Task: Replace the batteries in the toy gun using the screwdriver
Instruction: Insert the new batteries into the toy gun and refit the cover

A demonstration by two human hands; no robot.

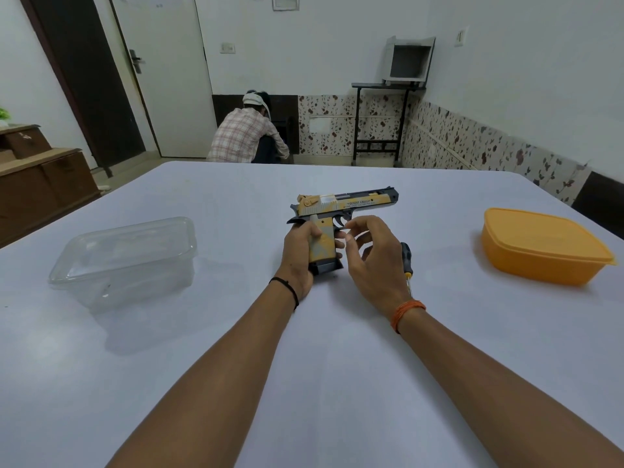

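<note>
Left hand (297,255) grips toy gun (341,211) — "DESERT EAGLE" — right hand (371,255) loosely curled, empty.

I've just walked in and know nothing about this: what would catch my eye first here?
First, the yellow and grey toy gun at the table's middle, its grip held by the left hand while the right hand hovers beside it. Then the orange box on the right and the clear box on the left.

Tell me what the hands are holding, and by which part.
The left hand grips the toy gun by its handle; the right hand holds nothing.
</note>
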